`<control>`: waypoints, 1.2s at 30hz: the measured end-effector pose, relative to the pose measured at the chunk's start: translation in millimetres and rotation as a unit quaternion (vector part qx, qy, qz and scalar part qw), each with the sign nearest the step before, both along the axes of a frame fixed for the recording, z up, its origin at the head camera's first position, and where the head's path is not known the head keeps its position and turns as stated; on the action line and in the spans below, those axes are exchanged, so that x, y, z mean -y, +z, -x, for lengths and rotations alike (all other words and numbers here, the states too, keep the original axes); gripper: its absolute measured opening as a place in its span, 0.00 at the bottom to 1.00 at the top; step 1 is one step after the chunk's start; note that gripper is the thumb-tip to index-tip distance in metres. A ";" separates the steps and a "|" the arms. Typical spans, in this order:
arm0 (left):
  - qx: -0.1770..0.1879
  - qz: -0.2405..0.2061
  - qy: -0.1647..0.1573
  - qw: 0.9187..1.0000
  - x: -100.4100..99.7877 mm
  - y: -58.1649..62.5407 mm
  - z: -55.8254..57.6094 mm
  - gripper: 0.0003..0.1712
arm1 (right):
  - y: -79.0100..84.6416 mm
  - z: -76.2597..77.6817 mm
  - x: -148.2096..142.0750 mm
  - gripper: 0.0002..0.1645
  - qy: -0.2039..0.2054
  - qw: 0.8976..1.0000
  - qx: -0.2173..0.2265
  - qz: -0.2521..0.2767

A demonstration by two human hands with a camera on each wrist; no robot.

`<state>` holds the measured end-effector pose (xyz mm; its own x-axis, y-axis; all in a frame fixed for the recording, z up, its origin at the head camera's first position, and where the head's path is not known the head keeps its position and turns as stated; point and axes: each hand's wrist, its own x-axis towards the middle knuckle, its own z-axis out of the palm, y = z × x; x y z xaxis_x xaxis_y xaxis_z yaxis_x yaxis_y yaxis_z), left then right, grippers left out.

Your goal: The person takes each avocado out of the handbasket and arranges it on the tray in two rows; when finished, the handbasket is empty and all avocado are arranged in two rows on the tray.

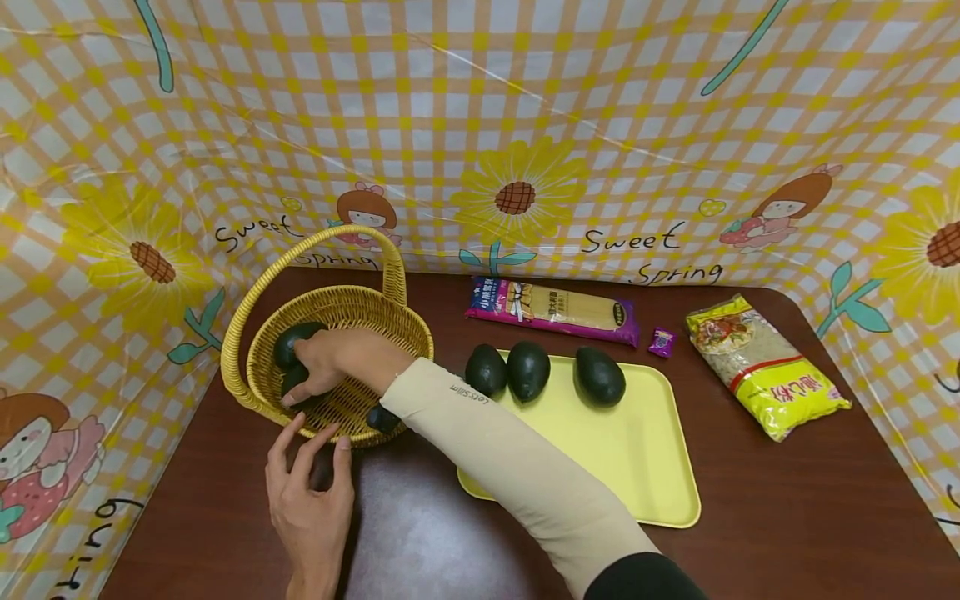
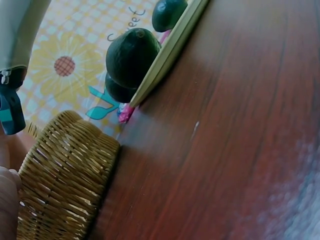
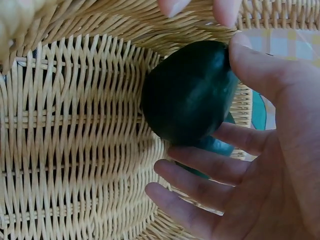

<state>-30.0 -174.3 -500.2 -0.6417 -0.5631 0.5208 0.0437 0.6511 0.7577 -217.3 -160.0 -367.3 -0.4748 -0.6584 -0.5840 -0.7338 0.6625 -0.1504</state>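
Observation:
A yellow wicker basket (image 1: pixel 360 304) with a tall handle stands on the left of the table. Inside it my right hand (image 1: pixel 330 362) holds a dark green avocado (image 3: pixel 187 92) between thumb and index finger, the other fingers spread loosely. Another avocado (image 1: pixel 292 343) lies behind that one, partly covered in the right wrist view. My left hand (image 1: pixel 311 492) grips the basket's near rim, its fingertips (image 3: pixel 227 11) reaching over the edge. Several avocados, among them one at the right (image 1: pixel 600 377), rest along the far side of a yellow tray (image 1: pixel 645 467).
Behind the tray lie a pack of noodles (image 1: pixel 562 310) and a small purple packet (image 1: pixel 662 342). A yellow-and-clear bag (image 1: pixel 768 367) lies to the right. A checked cloth (image 1: pixel 517 100) hangs behind the table. My right forearm, in a pale sleeve (image 1: pixel 517 467), crosses over the tray.

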 end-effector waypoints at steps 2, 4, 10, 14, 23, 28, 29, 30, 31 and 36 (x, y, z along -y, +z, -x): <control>0.000 -0.001 -0.001 1.000 0.1 0.0 -0.1 0.10 | -0.7 -0.2 0.2 0.59 0.000 1.000 0.002 0.000; 0.000 -0.002 -0.001 1.000 0.3 0.0 0.0 0.10 | -2.2 0.0 0.7 0.60 -0.005 1.000 0.005 0.001; -0.006 -0.004 0.001 1.000 1.0 -0.3 0.3 0.11 | -8.5 -0.7 1.1 0.56 -0.014 1.000 0.020 0.019; -0.010 -0.004 0.001 1.000 1.1 -0.2 0.8 0.11 | -14.6 -0.4 -0.2 0.53 -0.014 0.999 0.017 0.045; -0.001 -0.004 -0.002 1.000 0.4 0.4 -0.4 0.10 | -22.8 4.1 -6.1 0.51 0.004 0.997 -0.001 0.078; -0.009 -0.004 -0.006 1.000 0.1 1.5 -0.5 0.10 | -21.7 7.2 -17.1 0.51 0.004 0.996 -0.007 0.090; -0.011 -0.004 -0.006 1.000 0.1 1.6 -0.5 0.10 | -21.4 7.7 -19.7 0.51 0.004 0.996 -0.008 0.093; -0.013 -0.004 -0.006 1.000 -0.1 1.7 -0.2 0.10 | -21.2 8.2 -22.7 0.51 0.004 0.995 -0.009 0.098; -0.014 -0.004 -0.006 1.000 -0.2 1.8 -0.1 0.10 | -21.0 8.5 -25.8 0.51 0.003 0.995 -0.009 0.103; -0.010 -0.003 -0.001 1.000 -0.7 1.3 0.5 0.11 | -21.9 8.5 -39.5 0.52 0.003 0.991 -0.010 0.131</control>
